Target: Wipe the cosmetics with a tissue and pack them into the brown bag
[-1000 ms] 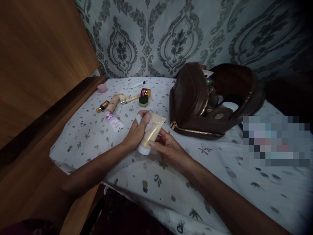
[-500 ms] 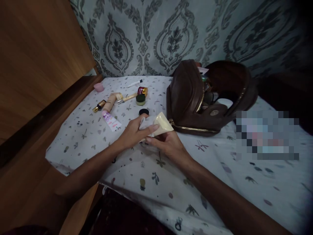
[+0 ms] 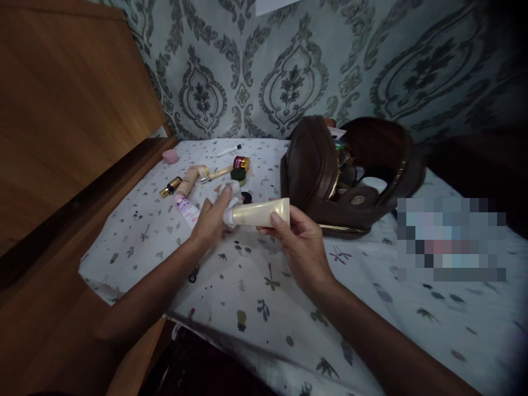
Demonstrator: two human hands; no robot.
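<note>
A pale yellow squeeze tube is held level over the patterned sheet. My right hand grips its flat crimped end between thumb and fingers. At the other end, my left hand is closed on a white wipe, which is pressed around the cap end and hides it. Just behind the wipe, a round black item lies on the sheet. Beside my left hand is a white and purple tube, partly covered by the fingers.
An unzipped brown leather bag with items inside stands at right. Behind my left hand lie a beige tube, a gold bottle, a brush, small jars, a white pen and a pink cup. A wooden panel borders the left.
The yellow tube has turned from tilted to level, showing its length. My left hand moved left with the wipe to the cap end; my right hand shifted right onto the crimped end.
</note>
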